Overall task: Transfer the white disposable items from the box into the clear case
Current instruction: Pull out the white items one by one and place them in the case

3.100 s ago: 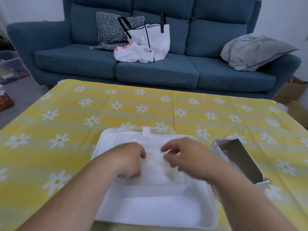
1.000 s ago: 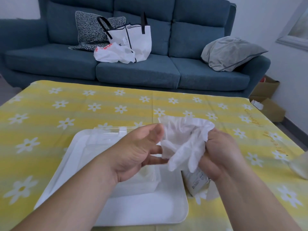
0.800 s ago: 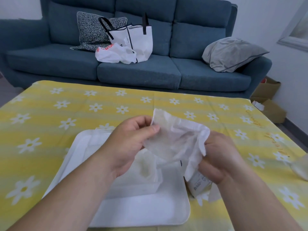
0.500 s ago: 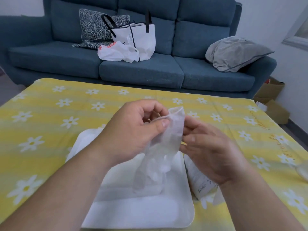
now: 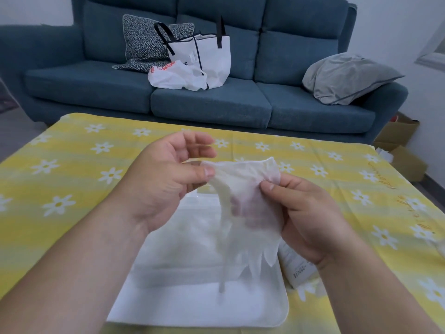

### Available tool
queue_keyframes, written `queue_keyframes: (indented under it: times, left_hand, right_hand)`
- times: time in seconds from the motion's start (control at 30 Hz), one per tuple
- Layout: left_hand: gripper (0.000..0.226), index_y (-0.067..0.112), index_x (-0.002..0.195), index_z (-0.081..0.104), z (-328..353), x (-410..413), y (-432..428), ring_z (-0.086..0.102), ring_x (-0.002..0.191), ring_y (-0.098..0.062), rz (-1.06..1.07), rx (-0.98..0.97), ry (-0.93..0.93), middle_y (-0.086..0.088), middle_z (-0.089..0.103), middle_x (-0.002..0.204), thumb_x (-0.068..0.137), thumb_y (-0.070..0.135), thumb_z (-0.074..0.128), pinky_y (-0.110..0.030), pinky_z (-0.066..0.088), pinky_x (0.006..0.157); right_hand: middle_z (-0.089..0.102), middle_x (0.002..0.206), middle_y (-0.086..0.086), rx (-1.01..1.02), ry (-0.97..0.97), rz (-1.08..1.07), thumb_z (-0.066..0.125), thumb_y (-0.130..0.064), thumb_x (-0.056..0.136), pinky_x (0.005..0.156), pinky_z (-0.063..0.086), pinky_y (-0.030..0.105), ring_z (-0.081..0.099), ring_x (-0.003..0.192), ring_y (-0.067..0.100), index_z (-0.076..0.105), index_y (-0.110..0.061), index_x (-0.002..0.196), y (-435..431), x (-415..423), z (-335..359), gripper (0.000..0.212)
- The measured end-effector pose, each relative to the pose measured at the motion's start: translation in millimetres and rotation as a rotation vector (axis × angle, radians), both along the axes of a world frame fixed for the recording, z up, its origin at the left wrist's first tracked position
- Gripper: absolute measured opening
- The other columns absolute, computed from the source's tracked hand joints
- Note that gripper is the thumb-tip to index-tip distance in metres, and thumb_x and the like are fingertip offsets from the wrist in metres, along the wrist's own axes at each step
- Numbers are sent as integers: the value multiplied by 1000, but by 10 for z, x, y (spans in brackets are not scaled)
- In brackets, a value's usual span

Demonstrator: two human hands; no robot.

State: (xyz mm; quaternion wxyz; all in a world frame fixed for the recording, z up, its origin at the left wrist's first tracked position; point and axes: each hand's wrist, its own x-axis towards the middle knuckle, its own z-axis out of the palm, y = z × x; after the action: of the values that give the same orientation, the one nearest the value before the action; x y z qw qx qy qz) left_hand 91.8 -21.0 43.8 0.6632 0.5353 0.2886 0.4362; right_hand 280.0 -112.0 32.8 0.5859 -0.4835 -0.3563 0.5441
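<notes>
A thin translucent white disposable glove (image 5: 243, 203) hangs in the air between both hands, cuff up and fingers dangling. My left hand (image 5: 168, 179) pinches the cuff's left edge between thumb and forefinger. My right hand (image 5: 305, 215) pinches the right edge, its fingers behind the glove. Below them the clear case (image 5: 183, 251) sits on a white tray (image 5: 192, 307), partly hidden by the glove and my arms. The box (image 5: 298, 268) lies at the tray's right edge, mostly hidden under my right wrist.
The tray rests on a table with a yellow daisy-print cloth (image 5: 72, 179). Behind the table stands a blue sofa (image 5: 212, 102) holding a white tote bag (image 5: 207, 56), a plastic bag and cushions. Cardboard boxes (image 5: 399, 145) sit on the floor at right.
The glove was lifted above the tray and case. In the last half second both hands moved apart, spreading its cuff wide; the glove now hangs flat.
</notes>
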Motion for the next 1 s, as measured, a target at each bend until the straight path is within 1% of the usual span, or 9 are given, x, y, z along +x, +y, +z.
queue_keyframes:
  times: [0.13, 0.3, 0.43, 0.5, 0.57, 0.63, 0.73, 0.9, 1.0]
  left_hand:
    - [60, 11, 122, 63, -55, 8, 9, 67, 90, -20, -118, -206, -165, -7, 69, 104, 65, 12, 83, -32, 60, 79]
    - [76, 14, 104, 77, -224, 76, -141, 70, 80, -20, -477, -241, 72, -10, 74, 96, 44, 58, 92, -28, 56, 66]
    - [30, 15, 102, 80, -160, 149, -225, 75, 92, -20, -496, -251, 127, -13, 77, 101, 80, 35, 74, -31, 59, 76]
    - [30, 19, 109, 77, -144, 155, -209, 72, 101, -24, -436, -221, 229, -10, 76, 109, 84, 35, 72, -41, 53, 91]
    - [40, 17, 107, 76, -159, 152, -197, 71, 101, -30, -360, -233, 302, -13, 76, 109, 76, 40, 71, -47, 46, 89]
    - [44, 13, 110, 75, -153, 167, -210, 69, 109, -39, -327, -246, 328, -17, 74, 113, 74, 38, 68, -53, 46, 94]
    - [47, 5, 113, 73, -141, 182, -212, 67, 112, -40, -289, -268, 291, -18, 74, 113, 75, 32, 67, -58, 44, 107]
    - [42, 4, 116, 73, -128, 121, -120, 69, 105, -27, -238, -242, 93, -15, 72, 119, 83, 26, 59, -33, 57, 87]
    - [47, 0, 125, 66, -156, 100, -61, 63, 120, -32, -214, -303, -49, -22, 65, 129, 86, 24, 60, -38, 54, 94]
  right_hand:
    - [76, 88, 17, 34, 186, -4, 57, -8, 79, 74, 62, 36, 74, 77, 23, 79, -6, 85, 3, 14, 23, 23]
    - [70, 116, 24, 12, 283, 62, 54, -7, 84, 95, 54, 48, 70, 102, 32, 72, -3, 113, 12, 19, 30, 34]
    - [72, 111, 25, -60, 178, 98, 55, -10, 82, 87, 56, 49, 71, 98, 34, 78, -8, 103, -8, 26, 7, 31]
    - [71, 113, 25, -66, 147, 85, 55, -11, 83, 85, 57, 47, 71, 98, 33, 77, -8, 105, -17, 50, -2, 31]
    - [71, 115, 24, -73, 111, 84, 54, -12, 86, 92, 55, 46, 69, 103, 34, 75, -6, 110, -27, 78, -14, 32]
    - [72, 114, 23, -101, 16, 113, 51, -13, 93, 94, 55, 45, 69, 105, 34, 72, -4, 115, -59, 88, -5, 32]
    - [76, 89, 16, -121, -164, 44, 48, -19, 101, 70, 60, 35, 73, 77, 25, 72, -5, 112, -102, 163, 60, 30]
    - [74, 67, 7, -330, -733, -441, 59, -14, 90, 71, 58, 49, 67, 65, 28, 74, -9, 79, -118, 582, -42, 18]
    - [73, 66, 3, -537, -1083, -268, 50, -11, 85, 74, 59, 48, 71, 71, 31, 72, -13, 75, -136, 692, -173, 24]
